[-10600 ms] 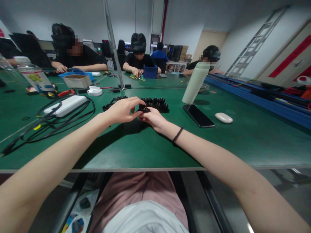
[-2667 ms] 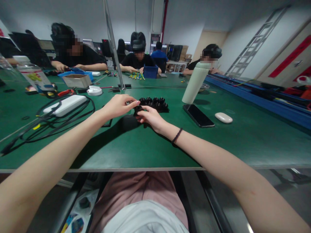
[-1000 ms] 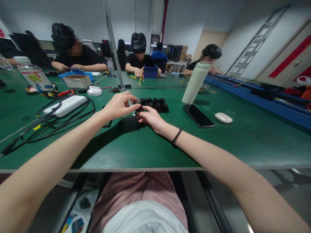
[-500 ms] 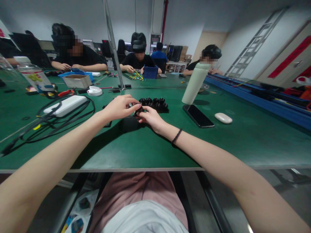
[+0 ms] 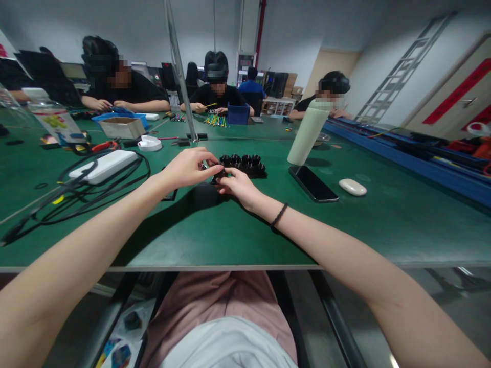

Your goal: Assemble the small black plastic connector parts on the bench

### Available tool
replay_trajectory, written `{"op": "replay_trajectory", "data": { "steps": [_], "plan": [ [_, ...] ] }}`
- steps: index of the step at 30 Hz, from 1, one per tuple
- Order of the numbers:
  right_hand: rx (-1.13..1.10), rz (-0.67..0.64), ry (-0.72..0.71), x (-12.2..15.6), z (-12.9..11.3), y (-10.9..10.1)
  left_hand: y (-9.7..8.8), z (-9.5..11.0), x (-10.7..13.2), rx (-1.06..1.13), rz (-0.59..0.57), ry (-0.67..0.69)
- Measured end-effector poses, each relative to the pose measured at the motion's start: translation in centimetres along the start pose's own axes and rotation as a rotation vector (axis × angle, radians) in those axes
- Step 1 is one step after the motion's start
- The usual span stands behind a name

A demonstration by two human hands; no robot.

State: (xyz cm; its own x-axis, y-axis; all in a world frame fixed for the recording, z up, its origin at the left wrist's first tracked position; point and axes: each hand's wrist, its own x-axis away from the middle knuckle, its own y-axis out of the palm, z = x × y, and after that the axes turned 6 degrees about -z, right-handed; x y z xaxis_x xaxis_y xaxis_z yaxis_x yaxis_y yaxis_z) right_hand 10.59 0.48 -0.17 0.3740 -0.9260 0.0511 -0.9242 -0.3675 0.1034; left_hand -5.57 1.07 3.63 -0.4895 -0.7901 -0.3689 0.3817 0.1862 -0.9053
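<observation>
Over the middle of the green table [image 5: 238, 230], my left hand [image 5: 192, 166] and my right hand [image 5: 241, 188] meet around a small black part [image 5: 218, 176]. The fingers of both hands are closed on it, and they hide most of its shape, so its exact kind does not show. Just behind my fingers stand several black knob-like pieces [image 5: 247, 162] in rows on a dark base. A flat black item [image 5: 170, 195] lies partly hidden below my left wrist.
Right of my hands are a phone [image 5: 313, 184], a white oval case [image 5: 353, 187] and a pale green bottle [image 5: 308, 134]. A white power brick [image 5: 103, 167] with black cables lies left. A metal pole [image 5: 180, 71] rises behind my hands. Several people sit across the table.
My hands stay almost in place on the small black part. Across the table, the middle person's hand has moved left with a yellow strand.
</observation>
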Motion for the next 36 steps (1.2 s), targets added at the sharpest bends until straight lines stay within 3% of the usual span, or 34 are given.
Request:
{"op": "replay_trajectory", "data": {
  "steps": [17, 28, 36],
  "plan": [
    [-0.022, -0.01, -0.013, 0.0, 0.04, 0.06, 0.32, -0.01, 0.12, 0.046, -0.022, 0.102],
    [-0.016, -0.004, 0.009, -0.09, 0.09, 0.04, 0.18, -0.26, -0.05, -0.015, 0.033, -0.023],
    [0.019, -0.004, 0.016, -0.02, -0.04, -0.03, -0.24, 0.03, -0.17, -0.012, -0.005, -0.142]
  ]
}}
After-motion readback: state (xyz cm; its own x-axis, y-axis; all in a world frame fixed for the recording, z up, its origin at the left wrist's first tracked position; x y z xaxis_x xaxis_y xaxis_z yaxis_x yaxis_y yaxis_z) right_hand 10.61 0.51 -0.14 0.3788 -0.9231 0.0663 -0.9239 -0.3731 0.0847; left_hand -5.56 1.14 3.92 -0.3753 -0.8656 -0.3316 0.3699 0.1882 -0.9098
